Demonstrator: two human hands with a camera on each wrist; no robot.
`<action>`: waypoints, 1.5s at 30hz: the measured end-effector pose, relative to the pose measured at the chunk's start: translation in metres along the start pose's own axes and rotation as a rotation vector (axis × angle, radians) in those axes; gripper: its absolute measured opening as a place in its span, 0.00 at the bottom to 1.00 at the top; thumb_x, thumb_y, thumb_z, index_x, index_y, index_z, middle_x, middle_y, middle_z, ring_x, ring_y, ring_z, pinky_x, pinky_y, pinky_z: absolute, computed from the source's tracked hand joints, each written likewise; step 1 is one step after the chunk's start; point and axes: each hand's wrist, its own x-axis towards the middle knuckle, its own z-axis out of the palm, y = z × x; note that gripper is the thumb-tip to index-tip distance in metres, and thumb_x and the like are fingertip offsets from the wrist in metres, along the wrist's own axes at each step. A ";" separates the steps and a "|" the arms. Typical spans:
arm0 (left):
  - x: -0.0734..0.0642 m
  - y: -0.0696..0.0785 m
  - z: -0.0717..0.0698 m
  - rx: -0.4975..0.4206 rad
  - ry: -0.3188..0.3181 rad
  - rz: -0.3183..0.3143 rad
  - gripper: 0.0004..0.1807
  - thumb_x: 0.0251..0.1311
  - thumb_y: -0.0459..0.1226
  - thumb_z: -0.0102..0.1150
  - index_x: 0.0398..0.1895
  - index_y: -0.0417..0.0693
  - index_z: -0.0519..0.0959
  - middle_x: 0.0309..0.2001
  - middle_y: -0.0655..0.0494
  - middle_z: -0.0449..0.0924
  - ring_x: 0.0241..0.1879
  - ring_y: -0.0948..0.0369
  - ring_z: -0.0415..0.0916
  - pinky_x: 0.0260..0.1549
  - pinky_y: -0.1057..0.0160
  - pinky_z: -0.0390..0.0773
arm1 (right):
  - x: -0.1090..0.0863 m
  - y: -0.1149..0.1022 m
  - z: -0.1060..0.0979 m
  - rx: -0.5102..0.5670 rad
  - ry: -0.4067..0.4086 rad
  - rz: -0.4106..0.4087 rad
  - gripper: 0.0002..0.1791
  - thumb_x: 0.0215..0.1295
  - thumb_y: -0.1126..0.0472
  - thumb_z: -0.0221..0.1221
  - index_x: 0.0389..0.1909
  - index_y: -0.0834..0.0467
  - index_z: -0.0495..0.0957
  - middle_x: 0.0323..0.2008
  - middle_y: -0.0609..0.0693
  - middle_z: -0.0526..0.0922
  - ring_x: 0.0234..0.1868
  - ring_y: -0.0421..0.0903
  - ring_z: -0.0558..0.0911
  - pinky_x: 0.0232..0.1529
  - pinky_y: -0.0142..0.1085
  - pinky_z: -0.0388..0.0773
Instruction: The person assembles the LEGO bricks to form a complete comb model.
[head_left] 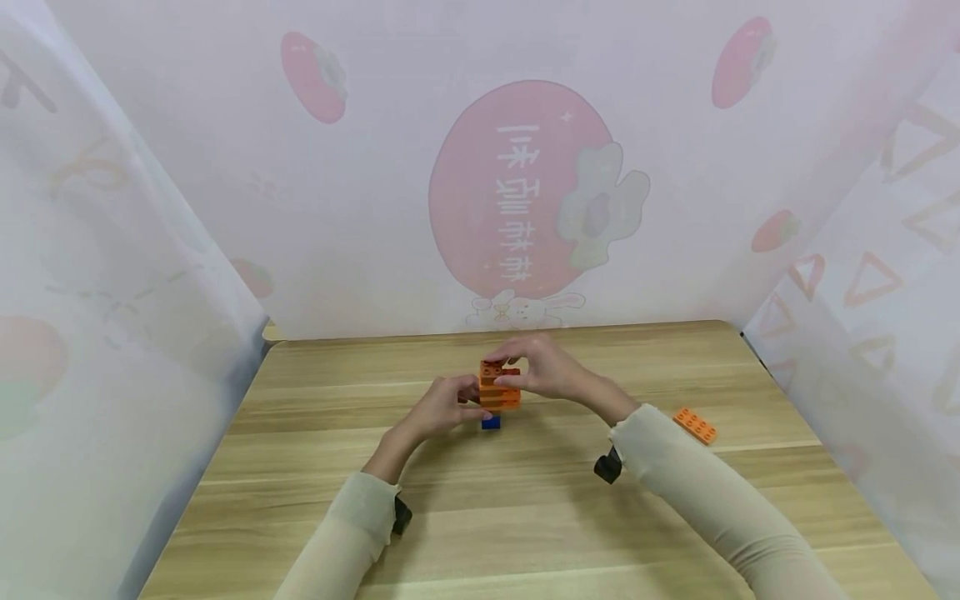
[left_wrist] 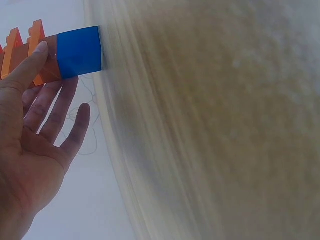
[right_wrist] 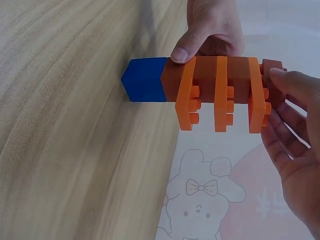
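A tower of toy building bricks stands upright on the table, with a blue block (right_wrist: 145,80) at its foot. Above that, brown bricks (right_wrist: 239,79) alternate with thin orange plates (right_wrist: 221,95) whose studded ends stick out to one side. My left hand (head_left: 438,407) pinches the low part of the tower, its thumb on the brown brick just over the blue block in the left wrist view. At the top, my right hand (head_left: 551,368) grips the uppermost brown brick (right_wrist: 273,82) between thumb and fingers.
A loose orange studded plate (head_left: 695,425) lies on the wooden table (head_left: 495,533) to the right, close by the right sleeve. Pale printed curtains (head_left: 375,208) hang behind the table and along both sides. Each wrist carries a small black camera (head_left: 608,465).
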 end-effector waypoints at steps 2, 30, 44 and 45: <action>0.000 0.000 0.000 0.006 0.003 0.001 0.15 0.62 0.35 0.77 0.50 0.46 0.84 0.45 0.53 0.91 0.45 0.60 0.88 0.51 0.57 0.87 | 0.000 -0.001 0.000 -0.014 -0.007 0.007 0.17 0.66 0.63 0.73 0.55 0.61 0.88 0.50 0.52 0.91 0.51 0.47 0.89 0.53 0.45 0.86; -0.002 0.002 -0.004 -0.013 0.002 -0.016 0.14 0.61 0.35 0.78 0.48 0.45 0.86 0.44 0.54 0.91 0.44 0.56 0.88 0.47 0.58 0.87 | 0.008 -0.011 0.003 -0.057 -0.028 0.038 0.17 0.66 0.64 0.73 0.55 0.63 0.87 0.47 0.53 0.90 0.45 0.45 0.87 0.47 0.36 0.86; -0.002 0.002 -0.005 -0.010 -0.009 -0.020 0.14 0.61 0.35 0.77 0.49 0.46 0.86 0.44 0.55 0.91 0.44 0.60 0.88 0.48 0.59 0.87 | 0.004 -0.010 0.008 0.044 0.014 0.087 0.15 0.72 0.61 0.69 0.55 0.63 0.88 0.46 0.51 0.90 0.42 0.41 0.86 0.40 0.32 0.84; -0.003 0.002 -0.005 -0.010 -0.009 -0.021 0.14 0.61 0.35 0.77 0.49 0.46 0.86 0.44 0.55 0.91 0.44 0.61 0.88 0.48 0.60 0.87 | 0.004 -0.010 0.009 0.043 0.013 0.094 0.15 0.71 0.61 0.69 0.55 0.63 0.88 0.46 0.51 0.90 0.42 0.41 0.86 0.39 0.32 0.84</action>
